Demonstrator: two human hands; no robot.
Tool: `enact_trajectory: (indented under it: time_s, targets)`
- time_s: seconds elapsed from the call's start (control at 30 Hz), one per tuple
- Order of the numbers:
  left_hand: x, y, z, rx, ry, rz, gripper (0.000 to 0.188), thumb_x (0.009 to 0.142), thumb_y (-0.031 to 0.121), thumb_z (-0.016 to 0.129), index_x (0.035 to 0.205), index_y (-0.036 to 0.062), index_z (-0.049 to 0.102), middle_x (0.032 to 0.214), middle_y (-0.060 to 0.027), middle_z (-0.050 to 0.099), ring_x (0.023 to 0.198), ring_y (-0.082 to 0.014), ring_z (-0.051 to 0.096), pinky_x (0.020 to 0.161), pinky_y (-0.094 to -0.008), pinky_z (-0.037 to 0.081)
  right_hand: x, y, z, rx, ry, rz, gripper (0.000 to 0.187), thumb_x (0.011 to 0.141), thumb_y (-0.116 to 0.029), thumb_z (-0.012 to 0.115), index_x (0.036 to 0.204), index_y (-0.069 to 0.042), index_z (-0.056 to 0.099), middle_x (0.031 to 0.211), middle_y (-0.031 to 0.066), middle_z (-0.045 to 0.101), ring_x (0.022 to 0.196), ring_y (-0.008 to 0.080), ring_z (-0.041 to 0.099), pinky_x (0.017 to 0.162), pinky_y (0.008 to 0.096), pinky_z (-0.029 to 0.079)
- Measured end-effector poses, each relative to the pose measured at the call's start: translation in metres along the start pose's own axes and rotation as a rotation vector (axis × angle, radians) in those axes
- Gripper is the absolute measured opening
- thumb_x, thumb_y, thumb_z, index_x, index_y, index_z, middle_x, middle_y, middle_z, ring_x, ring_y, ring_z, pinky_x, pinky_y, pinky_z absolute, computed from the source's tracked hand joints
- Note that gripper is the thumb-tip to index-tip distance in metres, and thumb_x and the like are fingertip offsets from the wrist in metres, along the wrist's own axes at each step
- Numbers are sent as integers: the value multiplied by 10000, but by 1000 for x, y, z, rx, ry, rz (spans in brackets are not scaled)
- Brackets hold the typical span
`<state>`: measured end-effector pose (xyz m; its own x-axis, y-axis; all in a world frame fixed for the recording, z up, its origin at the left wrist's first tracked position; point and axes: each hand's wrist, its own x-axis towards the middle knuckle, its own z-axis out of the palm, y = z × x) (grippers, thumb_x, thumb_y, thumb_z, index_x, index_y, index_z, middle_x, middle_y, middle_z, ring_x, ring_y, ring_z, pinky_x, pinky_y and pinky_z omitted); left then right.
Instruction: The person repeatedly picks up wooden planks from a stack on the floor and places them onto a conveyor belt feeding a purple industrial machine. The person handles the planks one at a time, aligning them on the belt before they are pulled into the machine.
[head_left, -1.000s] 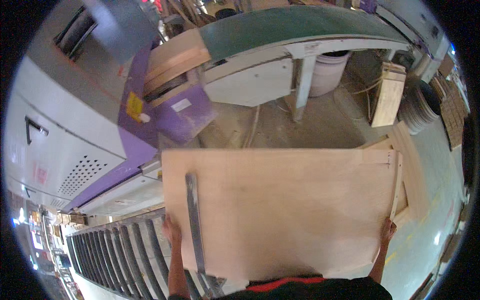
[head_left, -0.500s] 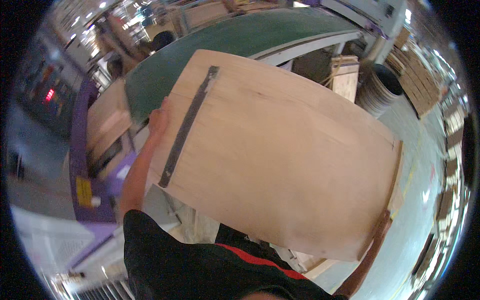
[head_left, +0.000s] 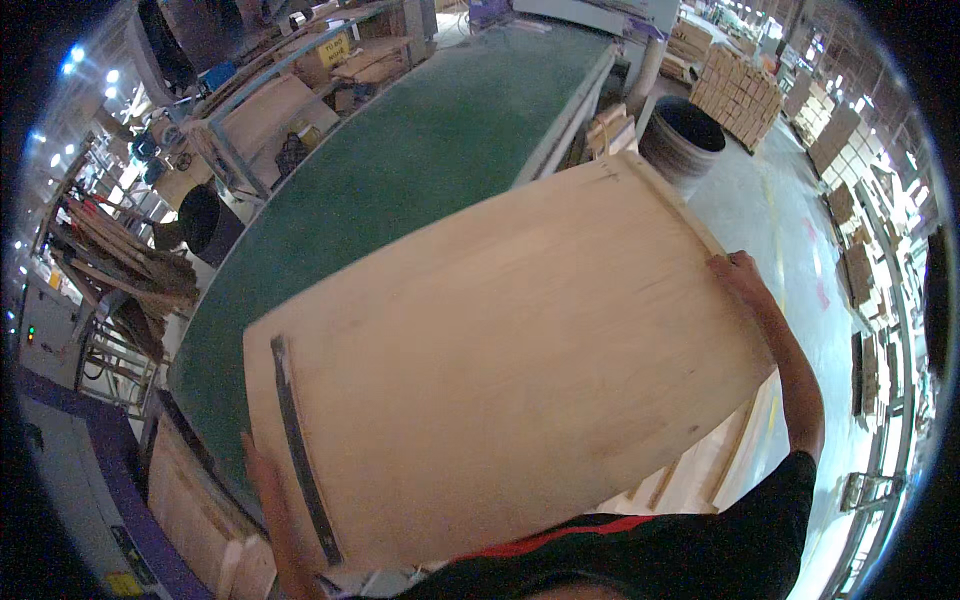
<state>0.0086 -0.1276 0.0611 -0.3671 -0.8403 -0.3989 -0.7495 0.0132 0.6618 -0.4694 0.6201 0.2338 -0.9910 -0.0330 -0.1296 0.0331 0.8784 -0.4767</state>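
Observation:
Between my hands is a large pale wooden panel (head_left: 520, 350), with a dark strip (head_left: 303, 450) running across it near its left end. My left hand (head_left: 262, 475) grips the left edge, its fingers partly hidden by the panel. At the right end my right hand (head_left: 738, 275) is closed on the edge, beside a raised wooden lip (head_left: 680, 205). Beyond the panel lies a green conveyor belt (head_left: 400, 170), which the panel's far edge overlaps in view; whether they touch I cannot tell.
Lower left stands a purple and grey machine (head_left: 80, 470) beside stacked wooden boards (head_left: 190, 490). A black-mouthed barrel (head_left: 685, 135) stands beyond the panel's right end, near a pallet of wood pieces (head_left: 738, 90). More wooden slats (head_left: 690, 475) lie below the panel.
The panel has turned counterclockwise in view, its right end swinging up and away and its left end coming lower and nearer. Both hands moved with it, and the view has shifted.

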Motion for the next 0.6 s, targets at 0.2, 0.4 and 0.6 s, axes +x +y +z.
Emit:
enact_trajectory:
  time_s: [0.2, 0.4, 0.6]
  targets:
    - [-30, 4, -16, -315, 6, 29, 583, 932, 498, 377, 1192, 2, 540, 1021, -133, 623, 880, -244, 601, 793, -373, 475, 106, -157, 52, 46, -40, -169, 522, 773, -431, 616, 763, 89, 657, 688, 146, 651, 635, 232, 622, 617, 382, 491]
    - [-20, 100, 0, -530, 138, 313, 539, 937, 468, 400, 1173, 9, 555, 1025, -107, 621, 867, -222, 607, 769, -350, 488, 357, -187, 144, -193, 132, -552, 579, 747, -475, 658, 771, 103, 647, 701, 209, 649, 677, 318, 652, 630, 422, 513]
    - [31, 137, -16, -103, 326, -6, 543, 910, 466, 461, 1125, -21, 573, 1024, -123, 624, 855, -231, 601, 774, -364, 479, 486, -382, 225, -260, -154, -797, 513, 738, -419, 655, 790, 92, 651, 755, 245, 652, 694, 357, 648, 669, 447, 516]
